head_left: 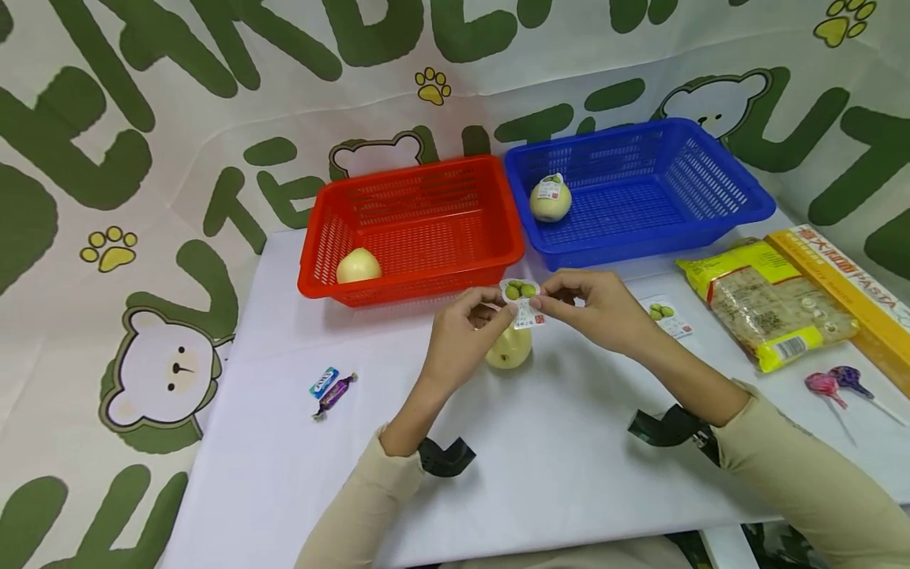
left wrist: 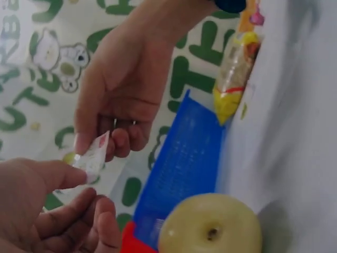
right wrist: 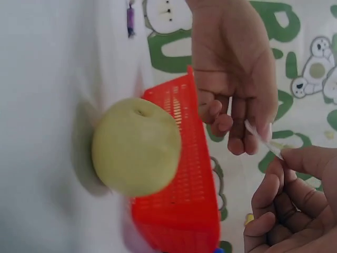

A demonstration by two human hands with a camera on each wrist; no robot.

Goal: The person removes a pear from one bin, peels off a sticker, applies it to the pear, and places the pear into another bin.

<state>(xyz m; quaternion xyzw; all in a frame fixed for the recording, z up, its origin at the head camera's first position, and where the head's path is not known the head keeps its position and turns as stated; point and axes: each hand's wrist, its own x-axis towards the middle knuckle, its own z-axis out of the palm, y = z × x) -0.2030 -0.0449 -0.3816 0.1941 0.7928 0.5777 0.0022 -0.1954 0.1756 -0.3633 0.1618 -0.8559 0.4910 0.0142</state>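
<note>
Both hands hold a small white sticker (head_left: 527, 314) printed with green fruit, pinched between thumb and fingers from either side. My left hand (head_left: 462, 336) grips its left edge; my right hand (head_left: 600, 310) has the right edge. In the right wrist view the sticker (right wrist: 274, 149) appears nearly edge-on. Just below the hands a round pale-yellow pear (head_left: 509, 352) stands on the white table, apart from the fingers and partly covered by the sticker in the head view. A second sticker (head_left: 665, 314) lies on the table beyond my right forearm.
A red basket (head_left: 419, 282) holds one pear (head_left: 359, 266). Beside it, a blue basket (head_left: 640, 246) holds a pear (head_left: 549, 207) bearing a sticker. Two wrapped candies (head_left: 334, 395) lie left; a yellow food bag (head_left: 771, 300), an orange box (head_left: 853, 292) and two lollipops (head_left: 825, 385) lie right.
</note>
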